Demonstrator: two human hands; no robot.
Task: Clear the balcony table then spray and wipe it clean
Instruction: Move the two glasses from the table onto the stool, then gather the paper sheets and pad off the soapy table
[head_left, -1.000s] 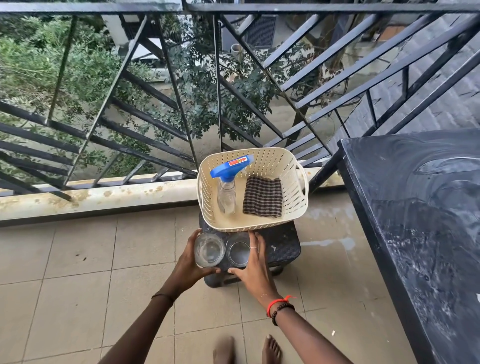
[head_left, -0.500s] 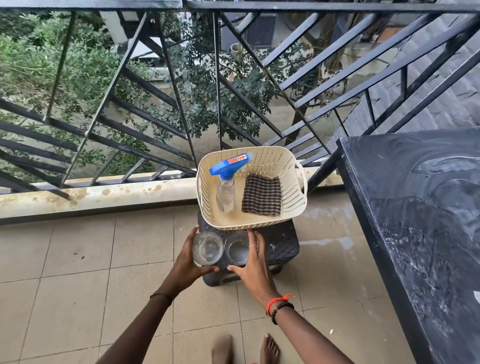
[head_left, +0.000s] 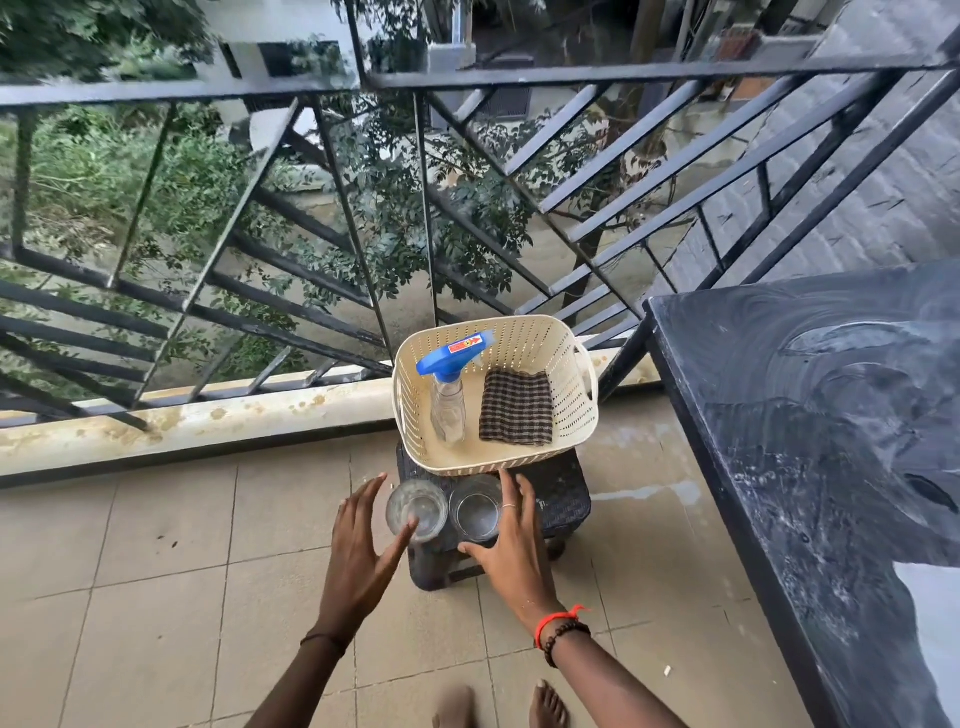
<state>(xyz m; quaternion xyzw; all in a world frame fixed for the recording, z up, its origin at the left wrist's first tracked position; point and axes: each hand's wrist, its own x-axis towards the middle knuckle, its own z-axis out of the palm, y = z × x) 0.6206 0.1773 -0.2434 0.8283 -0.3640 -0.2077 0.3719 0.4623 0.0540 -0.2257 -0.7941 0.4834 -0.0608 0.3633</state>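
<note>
Two clear glasses, one on the left (head_left: 417, 510) and one on the right (head_left: 475, 506), stand side by side on the front of a small dark stool (head_left: 563, 501). My left hand (head_left: 363, 551) hovers beside the left glass with fingers spread straight, its thumb tip at the glass's near rim. To the right of the other glass is my right hand (head_left: 511, 545), also spread and gripping nothing. Behind them a cream basket (head_left: 519, 332) holds a blue-topped spray bottle (head_left: 449, 395) and a folded checked cloth (head_left: 514, 408). The black table (head_left: 805, 441) at the right looks wet and streaked.
A black metal railing (head_left: 426, 234) and a stained low kerb (head_left: 208, 421) close off the balcony behind the stool. Beige floor tiles (head_left: 156, 571) spread to the left. My bare feet (head_left: 498, 706) stand just in front of the stool.
Both hands gripped the glasses on the stool before; now their fingers have opened and drawn back a little. The glasses stay put. The view has tilted up slightly.
</note>
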